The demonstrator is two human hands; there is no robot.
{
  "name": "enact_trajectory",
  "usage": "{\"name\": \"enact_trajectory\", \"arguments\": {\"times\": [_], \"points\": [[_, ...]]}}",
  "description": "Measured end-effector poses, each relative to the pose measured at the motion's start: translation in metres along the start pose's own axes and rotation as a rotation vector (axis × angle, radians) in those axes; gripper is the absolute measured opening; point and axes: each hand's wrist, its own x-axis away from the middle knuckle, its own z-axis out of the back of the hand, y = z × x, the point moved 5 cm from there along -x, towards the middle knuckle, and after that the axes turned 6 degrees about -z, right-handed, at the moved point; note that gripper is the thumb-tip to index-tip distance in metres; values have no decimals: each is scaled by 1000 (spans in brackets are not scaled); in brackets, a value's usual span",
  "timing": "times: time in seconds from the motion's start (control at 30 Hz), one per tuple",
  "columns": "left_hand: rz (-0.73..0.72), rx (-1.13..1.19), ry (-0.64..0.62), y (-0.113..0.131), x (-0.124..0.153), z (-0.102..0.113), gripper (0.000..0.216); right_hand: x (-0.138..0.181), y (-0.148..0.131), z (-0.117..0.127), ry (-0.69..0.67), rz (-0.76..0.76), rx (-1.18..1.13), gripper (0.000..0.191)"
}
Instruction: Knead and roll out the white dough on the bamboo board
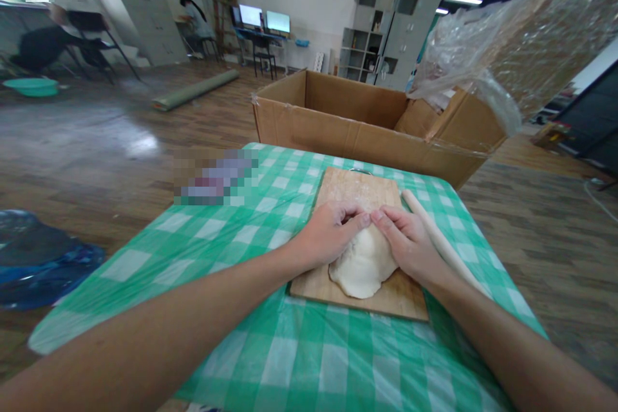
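A pale lump of dough (363, 267) lies on a wooden cutting board (355, 193) on the table. My left hand (328, 232) has its fingers curled and pressed onto the dough's left side. On the dough's right side rests my right hand (408, 241), fingers bent and gripping the dough. The fingertips of both hands meet over the dough's far edge. A wooden rolling pin (437, 235) lies along the board's right edge, partly hidden under my right forearm.
The table carries a green and white checked cloth (232, 232). An open cardboard box (357, 119) stands behind it, with a plastic-wrapped bundle (521, 51) at the upper right. A rolled mat (196, 89) lies on the wooden floor; people sit far back.
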Motion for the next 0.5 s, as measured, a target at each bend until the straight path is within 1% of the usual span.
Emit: {"name": "enact_trajectory", "arguments": {"times": [0.07, 0.2, 0.33, 0.37, 0.43, 0.5], "points": [[27, 66, 17, -2, 0, -1, 36, 1, 0, 0, 28, 19, 23, 40], [49, 176, 27, -3, 0, -1, 34, 2, -1, -1, 90, 13, -23, 39], [122, 289, 18, -6, -1, -1, 38, 2, -4, 9, 253, 46, -26, 41], [141, 297, 31, -7, -1, 0, 38, 2, -4, 11, 271, 46, -42, 42], [148, 261, 69, -7, -1, 2, 37, 0, -1, 12, 233, 12, -87, 43], [115, 174, 85, -5, -1, 4, 33, -1, 3, 10, 144, -37, -93, 44]]}}
